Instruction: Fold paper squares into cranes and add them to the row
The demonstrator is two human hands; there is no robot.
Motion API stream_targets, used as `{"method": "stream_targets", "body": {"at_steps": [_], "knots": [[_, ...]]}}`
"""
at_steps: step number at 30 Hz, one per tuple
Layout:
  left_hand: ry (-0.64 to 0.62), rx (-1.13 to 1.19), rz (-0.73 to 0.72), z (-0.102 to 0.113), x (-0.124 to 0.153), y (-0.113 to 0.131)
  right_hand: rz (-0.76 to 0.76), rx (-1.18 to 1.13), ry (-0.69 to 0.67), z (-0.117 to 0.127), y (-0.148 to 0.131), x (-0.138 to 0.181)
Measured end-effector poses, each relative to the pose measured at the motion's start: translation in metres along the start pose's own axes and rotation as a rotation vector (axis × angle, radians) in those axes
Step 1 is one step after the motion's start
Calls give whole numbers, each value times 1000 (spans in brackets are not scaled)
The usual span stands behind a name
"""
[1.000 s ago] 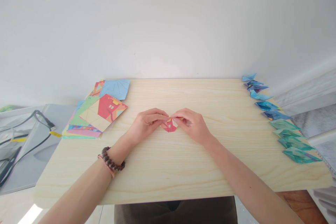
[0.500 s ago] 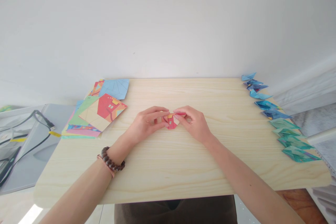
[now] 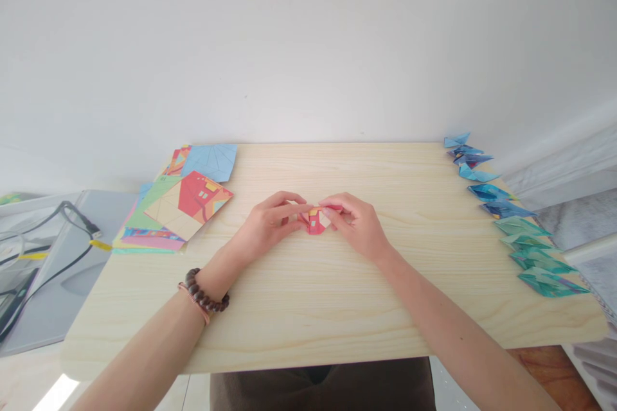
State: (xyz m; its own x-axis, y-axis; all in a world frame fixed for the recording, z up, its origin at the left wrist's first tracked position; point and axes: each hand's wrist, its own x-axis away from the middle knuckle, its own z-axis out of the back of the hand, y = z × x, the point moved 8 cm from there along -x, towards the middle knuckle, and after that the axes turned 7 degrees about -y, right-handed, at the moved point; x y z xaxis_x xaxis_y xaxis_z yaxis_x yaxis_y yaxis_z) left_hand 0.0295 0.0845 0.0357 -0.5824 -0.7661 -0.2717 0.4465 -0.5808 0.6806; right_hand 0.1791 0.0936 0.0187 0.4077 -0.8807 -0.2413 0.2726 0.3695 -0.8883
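A small folded piece of red and yellow paper (image 3: 315,222) sits at the middle of the light wooden table (image 3: 308,308). My left hand (image 3: 268,225), with a bead bracelet on its wrist, pinches the paper's left side between fingertips and thumb. From the right, my right hand (image 3: 357,223) pinches the paper's upper right edge. Both hands rest low over the tabletop with their fingers closed on the paper.
A stack of coloured paper sheets (image 3: 179,205) lies at the table's back left. Along the right edge runs a row of several folded blue and teal paper figures (image 3: 506,209). A grey tray with cables (image 3: 45,257) stands left of the table. A white wall rises behind.
Both hands lifted the folded paper slightly and shifted their pinch. The right fingers moved onto its top right edge, and the paper now stands a little higher and farther back.
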Motion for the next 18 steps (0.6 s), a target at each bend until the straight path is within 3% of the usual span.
{"method": "stream_targets", "body": {"at_steps": [9,18], "knots": [[43,-5,-32,3,2,2,151,106,-18,0,-20,0],[54,-48,-34,5,3,2,184,116,7,2,-25,1]]}}
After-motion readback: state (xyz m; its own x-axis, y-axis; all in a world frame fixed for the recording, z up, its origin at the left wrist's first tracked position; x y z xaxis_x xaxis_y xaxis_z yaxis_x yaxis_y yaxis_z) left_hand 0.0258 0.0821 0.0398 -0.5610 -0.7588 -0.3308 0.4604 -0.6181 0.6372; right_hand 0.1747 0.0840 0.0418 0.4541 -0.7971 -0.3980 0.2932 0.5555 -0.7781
